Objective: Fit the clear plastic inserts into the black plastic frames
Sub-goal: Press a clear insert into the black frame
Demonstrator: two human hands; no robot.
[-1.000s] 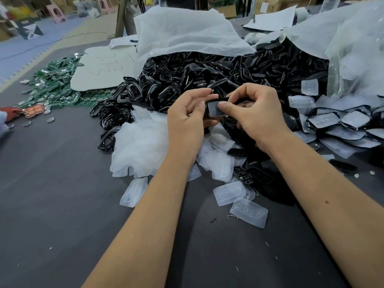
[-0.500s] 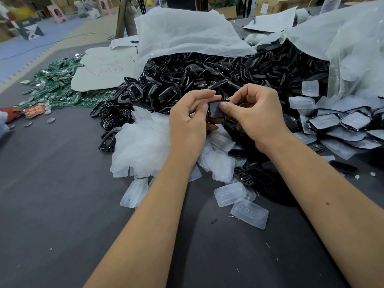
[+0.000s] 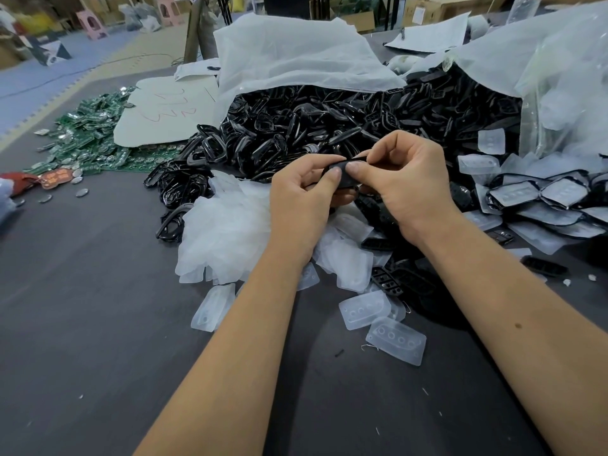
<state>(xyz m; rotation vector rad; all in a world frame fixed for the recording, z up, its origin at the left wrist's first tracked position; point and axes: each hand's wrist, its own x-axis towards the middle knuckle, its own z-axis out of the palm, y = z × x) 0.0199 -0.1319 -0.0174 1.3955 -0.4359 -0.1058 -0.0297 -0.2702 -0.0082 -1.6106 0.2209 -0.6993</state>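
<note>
Both hands meet above the piles and pinch one black plastic frame (image 3: 345,176) with a clear insert in it. My left hand (image 3: 304,195) holds its left end, thumb on top. My right hand (image 3: 399,179) grips the right end, thumb pressing the face. Most of the piece is hidden by the fingers. Under the hands lies a heap of clear inserts (image 3: 227,232). Loose inserts (image 3: 396,343) lie nearer to me. A large pile of black frames (image 3: 329,126) spills from a plastic bag behind the hands.
Frames fitted with inserts (image 3: 539,195) lie stacked at the right. Green circuit boards (image 3: 88,139) and a white card (image 3: 164,116) sit at the far left. White plastic bags (image 3: 296,57) cover the back. Dark table surface (image 3: 82,324) stretches near left.
Both hands have tilted the frame flatter and closed in over it, so the clear face that showed earlier is now mostly covered by the thumbs.
</note>
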